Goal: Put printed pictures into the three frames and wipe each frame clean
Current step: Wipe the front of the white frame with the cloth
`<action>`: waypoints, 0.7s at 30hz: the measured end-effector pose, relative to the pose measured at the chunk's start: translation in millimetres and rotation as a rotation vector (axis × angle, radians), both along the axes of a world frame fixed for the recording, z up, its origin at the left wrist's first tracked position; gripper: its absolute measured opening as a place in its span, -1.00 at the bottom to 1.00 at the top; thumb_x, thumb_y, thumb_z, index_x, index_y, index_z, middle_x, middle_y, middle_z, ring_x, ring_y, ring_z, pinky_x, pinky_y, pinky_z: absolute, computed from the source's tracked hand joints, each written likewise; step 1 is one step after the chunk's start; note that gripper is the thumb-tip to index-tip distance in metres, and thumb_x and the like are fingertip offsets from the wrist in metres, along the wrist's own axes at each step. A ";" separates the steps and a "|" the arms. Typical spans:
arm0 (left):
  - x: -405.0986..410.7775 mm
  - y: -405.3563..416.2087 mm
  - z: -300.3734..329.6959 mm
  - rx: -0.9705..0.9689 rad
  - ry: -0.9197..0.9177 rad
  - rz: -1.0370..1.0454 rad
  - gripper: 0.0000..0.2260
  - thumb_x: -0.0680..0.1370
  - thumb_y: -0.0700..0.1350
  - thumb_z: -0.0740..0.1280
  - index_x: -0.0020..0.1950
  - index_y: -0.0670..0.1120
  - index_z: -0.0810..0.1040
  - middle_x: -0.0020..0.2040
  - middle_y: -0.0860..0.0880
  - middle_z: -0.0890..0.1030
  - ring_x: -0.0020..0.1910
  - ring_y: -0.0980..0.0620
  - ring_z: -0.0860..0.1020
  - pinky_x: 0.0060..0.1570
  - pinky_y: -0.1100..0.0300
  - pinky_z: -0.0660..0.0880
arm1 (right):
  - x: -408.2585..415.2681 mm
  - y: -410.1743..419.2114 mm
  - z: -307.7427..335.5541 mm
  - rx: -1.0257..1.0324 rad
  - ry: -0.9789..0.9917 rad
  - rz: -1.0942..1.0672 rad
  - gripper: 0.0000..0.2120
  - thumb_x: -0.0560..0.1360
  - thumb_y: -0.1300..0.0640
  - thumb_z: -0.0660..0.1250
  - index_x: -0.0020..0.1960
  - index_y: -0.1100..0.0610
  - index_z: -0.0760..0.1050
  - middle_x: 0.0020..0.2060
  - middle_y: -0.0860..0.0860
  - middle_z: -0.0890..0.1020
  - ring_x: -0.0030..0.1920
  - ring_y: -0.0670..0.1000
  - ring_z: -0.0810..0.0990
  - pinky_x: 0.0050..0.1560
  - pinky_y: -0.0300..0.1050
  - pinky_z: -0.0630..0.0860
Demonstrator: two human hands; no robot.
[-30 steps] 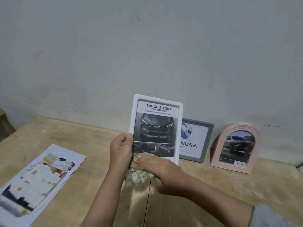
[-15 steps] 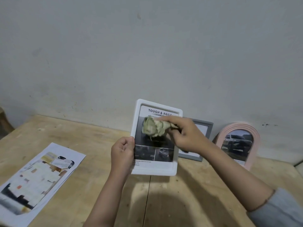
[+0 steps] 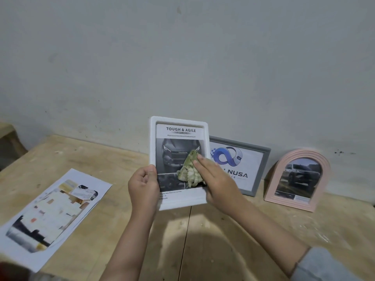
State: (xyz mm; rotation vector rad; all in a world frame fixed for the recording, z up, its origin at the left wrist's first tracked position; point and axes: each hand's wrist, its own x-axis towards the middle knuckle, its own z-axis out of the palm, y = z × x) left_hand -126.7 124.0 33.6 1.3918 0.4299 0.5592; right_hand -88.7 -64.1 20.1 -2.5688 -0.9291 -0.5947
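We are gripping the white frame (image 3: pixel 179 162) upright with our left hand (image 3: pixel 143 184) near the surface's (image 3: pixel 121 230) back edge — our right hand (image 3: pixel 216 180), fingers flat, is pressing the cloth (image 3: pixel 189 169) lower on the glass than half a second ago.

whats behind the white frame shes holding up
Behind the white rectangular frame, a grey rectangular frame leans on the wall; its left edge and part of its blue logo print are covered.

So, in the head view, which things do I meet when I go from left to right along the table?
Printed sheets → left hand → white frame → green cloth → right hand → grey frame → pink arched frame.
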 end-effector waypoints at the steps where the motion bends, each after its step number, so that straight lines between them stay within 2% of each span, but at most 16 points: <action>1: 0.8 0.8 0.1 -0.016 0.006 0.021 -0.78 0.60 -0.20 0.24 -0.22 -0.23 0.51 -0.38 -0.03 0.47 -0.49 0.28 0.40 -0.36 0.30 0.38 | -5.5 2.2 -5.8 -0.004 0.007 0.003 -0.25 0.17 0.53 0.34 0.36 0.32 0.37 0.33 0.24 0.44 0.33 0.18 0.42 0.37 0.01 0.32; 5: 3.6 9.6 2.2 -0.027 0.007 0.108 -0.77 0.60 -0.19 0.24 -0.25 -0.14 0.52 -0.36 -0.02 0.51 -0.48 0.29 0.44 -0.30 0.23 0.41 | -28.8 7.4 -28.1 0.014 0.074 -0.007 -0.25 0.16 0.50 0.29 0.36 0.26 0.38 0.30 0.19 0.48 0.30 0.12 0.43 0.34 0.10 0.31; 8: 2.7 12.5 3.2 0.029 0.010 0.121 -0.78 0.60 -0.19 0.25 -0.25 -0.08 0.51 -0.36 0.00 0.50 -0.48 0.28 0.44 -0.35 0.34 0.41 | -42.2 10.0 -28.5 0.099 0.242 -0.018 -0.30 0.23 0.47 0.23 0.35 0.14 0.39 0.27 0.06 0.51 0.25 0.05 0.49 0.23 -0.08 0.48; 10: 1.4 10.3 -0.6 0.041 0.030 0.125 -0.78 0.59 -0.19 0.26 -0.25 -0.07 0.51 -0.35 -0.01 0.51 -0.46 0.26 0.45 -0.31 0.28 0.42 | -42.7 8.2 -9.9 0.180 0.440 -0.059 -0.46 0.35 0.41 0.19 0.28 0.07 0.45 0.13 -0.05 0.57 0.09 -0.08 0.56 0.04 -0.25 0.49; 11: 0.9 8.6 -2.9 0.050 0.040 0.124 -0.79 0.59 -0.18 0.26 -0.25 -0.07 0.52 -0.34 -0.02 0.53 -0.42 0.23 0.47 -0.27 0.22 0.44 | -39.5 5.2 2.6 0.197 0.549 -0.069 -0.56 0.42 0.38 0.18 0.21 0.05 0.49 0.00 -0.13 0.59 -0.04 -0.20 0.58 -0.07 -0.35 0.45; 12: 0.9 7.2 -6.0 0.068 0.043 0.115 -0.79 0.59 -0.18 0.26 -0.25 -0.07 0.51 -0.33 -0.04 0.54 -0.38 0.16 0.50 -0.23 0.16 0.45 | -33.9 0.4 12.9 0.207 0.674 -0.045 -0.65 0.47 0.36 0.18 0.10 0.00 0.52 -0.14 -0.22 0.58 -0.16 -0.29 0.56 -0.15 -0.38 0.42; 14: 2.4 5.9 -11.3 0.109 0.037 0.085 -0.78 0.59 -0.17 0.26 -0.26 -0.11 0.50 -0.32 -0.09 0.53 -0.33 0.03 0.48 -0.21 0.10 0.43 | -21.6 -7.6 31.3 0.253 0.830 0.029 -0.67 0.52 0.33 0.20 -0.08 -0.11 0.51 -0.29 -0.28 0.57 -0.22 -0.34 0.51 -0.13 -0.28 0.41; 15: 3.4 5.9 -11.9 0.126 0.029 0.066 -0.77 0.59 -0.14 0.27 -0.26 -0.16 0.49 -0.33 -0.11 0.51 -0.33 0.01 0.46 -0.23 0.09 0.41 | -17.6 -8.8 40.4 0.287 0.825 0.041 -0.65 0.52 0.34 0.21 -0.08 -0.13 0.51 -0.27 -0.29 0.58 -0.18 -0.33 0.52 -0.07 -0.28 0.43; 17: 4.6 5.8 -11.3 0.173 0.017 0.023 -0.72 0.56 -0.07 0.25 -0.25 -0.24 0.45 -0.37 -0.13 0.45 -0.36 -0.01 0.41 -0.29 0.10 0.35 | -12.6 -3.5 56.1 0.403 0.704 0.040 -0.63 0.51 0.40 0.20 0.09 -0.01 0.55 -0.10 -0.26 0.61 -0.03 -0.31 0.54 0.04 -0.39 0.42; 19: 3.1 1.0 -7.2 0.217 0.007 -0.029 -0.73 0.57 -0.10 0.26 -0.25 -0.24 0.45 -0.39 -0.11 0.42 -0.36 -0.02 0.39 -0.32 0.11 0.32 | -8.3 8.5 74.4 0.514 0.440 0.024 -0.56 0.45 0.45 0.17 0.24 0.14 0.52 0.05 -0.20 0.59 0.09 -0.34 0.50 0.12 -0.46 0.37; 21: -1.0 -9.1 -4.2 0.230 0.007 -0.076 -0.77 0.59 -0.18 0.27 -0.25 -0.23 0.47 -0.38 -0.11 0.45 -0.35 -0.03 0.43 -0.31 0.11 0.35 | 1.2 23.0 85.6 0.525 0.128 0.038 -0.47 0.36 0.49 0.16 0.31 0.24 0.46 0.17 -0.03 0.57 0.20 -0.17 0.50 0.24 -0.33 0.39</action>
